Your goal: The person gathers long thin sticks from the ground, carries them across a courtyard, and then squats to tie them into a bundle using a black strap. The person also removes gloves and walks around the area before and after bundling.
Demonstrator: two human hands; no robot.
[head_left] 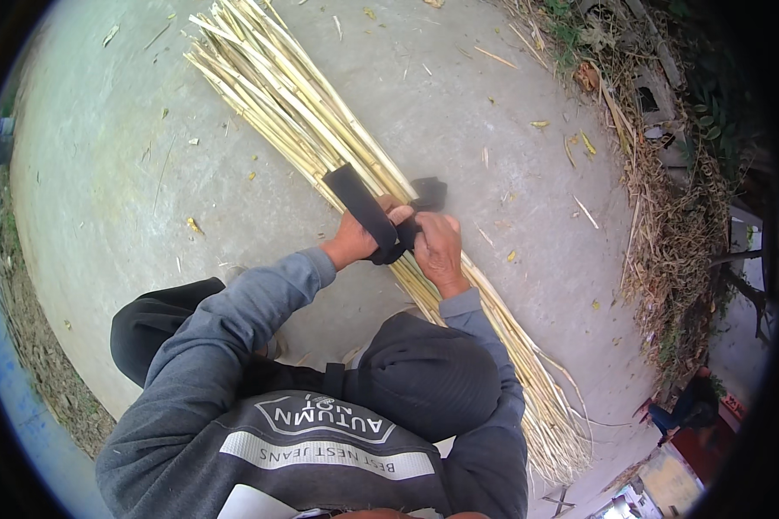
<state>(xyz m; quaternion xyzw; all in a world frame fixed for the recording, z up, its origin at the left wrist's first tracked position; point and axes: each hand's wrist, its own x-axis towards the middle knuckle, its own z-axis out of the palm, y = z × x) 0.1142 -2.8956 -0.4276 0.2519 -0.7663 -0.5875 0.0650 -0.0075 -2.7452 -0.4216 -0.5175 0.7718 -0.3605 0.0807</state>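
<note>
A long bundle of pale yellow dried stalks (pixel 294 112) lies slantwise on the ground, from the upper left to the lower right. Around its middle passes a wide black strap (pixel 359 203), which looks like cloth or rubber. One flat end sticks up to the left and another shows beyond the stalks on the right. My left hand (pixel 355 238) is closed on the strap at the near left side of the bundle. On the other side, my right hand (pixel 440 249) has its fingers closed on the strap too, close to my left fingertips.
Grey concrete ground (pixel 528 199) surrounds the bundle, with bits of leaf and straw scattered over it. Dry brush (pixel 666 225) and plants line the right edge. My bent knee (pixel 428 372) is close beside the stalks. Another person (pixel 697 402) is at the far lower right.
</note>
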